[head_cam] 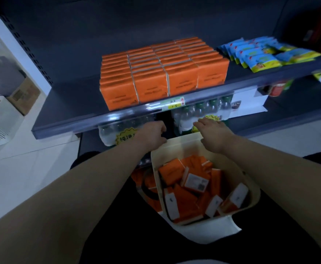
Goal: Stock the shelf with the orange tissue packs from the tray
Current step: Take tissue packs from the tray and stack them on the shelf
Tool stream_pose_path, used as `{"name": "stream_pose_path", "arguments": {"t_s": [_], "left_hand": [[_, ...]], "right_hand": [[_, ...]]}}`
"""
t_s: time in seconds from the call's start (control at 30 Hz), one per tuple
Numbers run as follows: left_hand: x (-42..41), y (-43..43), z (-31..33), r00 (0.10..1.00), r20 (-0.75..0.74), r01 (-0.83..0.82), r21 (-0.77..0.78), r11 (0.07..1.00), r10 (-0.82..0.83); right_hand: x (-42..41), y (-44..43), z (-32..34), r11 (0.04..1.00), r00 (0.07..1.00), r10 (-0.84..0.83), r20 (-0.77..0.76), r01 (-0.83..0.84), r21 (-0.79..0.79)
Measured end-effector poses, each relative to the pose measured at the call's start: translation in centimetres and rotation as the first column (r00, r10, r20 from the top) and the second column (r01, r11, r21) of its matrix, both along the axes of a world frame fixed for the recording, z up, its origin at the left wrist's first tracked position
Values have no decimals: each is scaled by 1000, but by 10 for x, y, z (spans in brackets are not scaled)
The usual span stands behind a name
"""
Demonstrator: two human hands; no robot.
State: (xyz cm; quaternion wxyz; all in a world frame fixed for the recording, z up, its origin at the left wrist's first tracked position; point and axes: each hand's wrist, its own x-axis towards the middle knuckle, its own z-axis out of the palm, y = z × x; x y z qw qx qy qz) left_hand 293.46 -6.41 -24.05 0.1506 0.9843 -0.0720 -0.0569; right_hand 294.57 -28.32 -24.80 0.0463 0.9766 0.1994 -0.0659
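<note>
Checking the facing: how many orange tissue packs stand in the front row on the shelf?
4, side by side at the shelf edge: leftmost pack, second, third, rightmost. Rows behind partly hidden.

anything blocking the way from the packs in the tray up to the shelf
Nothing visible does. The loose packs lie uncovered in the tray, and the shelf has bare space left of the stocked rows. The left hand and right hand are at its far rim.

Loose orange tissue packs [182, 195] jumbled in a cream tray [252, 201]. Stocked orange packs [163, 73] upright in four rows on the dark shelf [70, 103].
</note>
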Motion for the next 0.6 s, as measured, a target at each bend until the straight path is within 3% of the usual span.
{"name": "stream_pose_path", "arguments": {"t_s": [0.4, 0.5, 0.6], "left_hand": [[18, -40, -103, 973, -222, 85, 55, 995, -71], [19, -42, -121, 963, -260, 77, 10, 997, -72], [19, -39, -133, 954, -295, 31, -66, 997, -49]], "right_hand": [[8, -29, -117, 996, 949, -86, -303, 94, 9], [12, -30, -141, 993, 918, -76, -388, 104, 51], [16, -25, -165, 997, 895, -75, -440, 82, -2]]}}
